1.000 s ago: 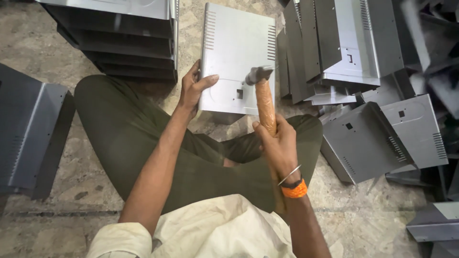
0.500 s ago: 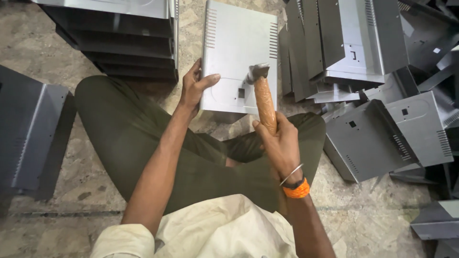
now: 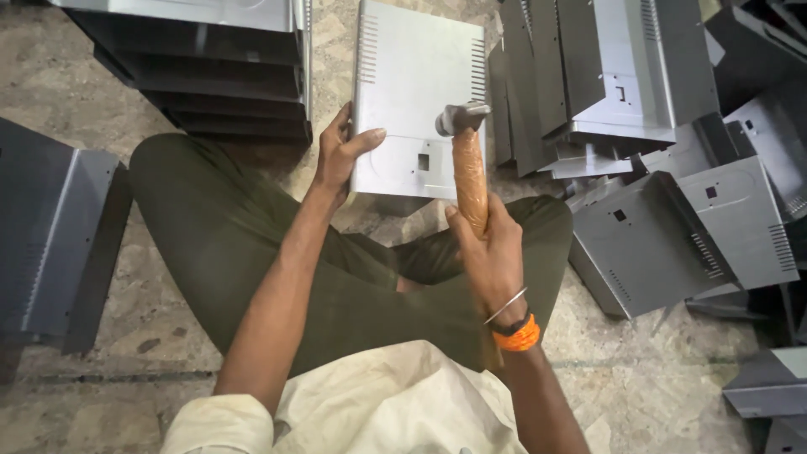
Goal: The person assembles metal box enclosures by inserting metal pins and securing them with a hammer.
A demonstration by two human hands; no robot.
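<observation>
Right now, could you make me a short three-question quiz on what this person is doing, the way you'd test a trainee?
1. True or false: the right hand holds a hammer by its wooden handle.
2. Which part of the grey metal panel does the left hand grip: A) far edge, B) near left edge, C) right edge?
3. Fill in: the hammer head sits over the panel's near ____ corner.

Key
1. True.
2. B, with the thumb lying on top of the panel.
3. Right, close to a small square cut-out.
</observation>
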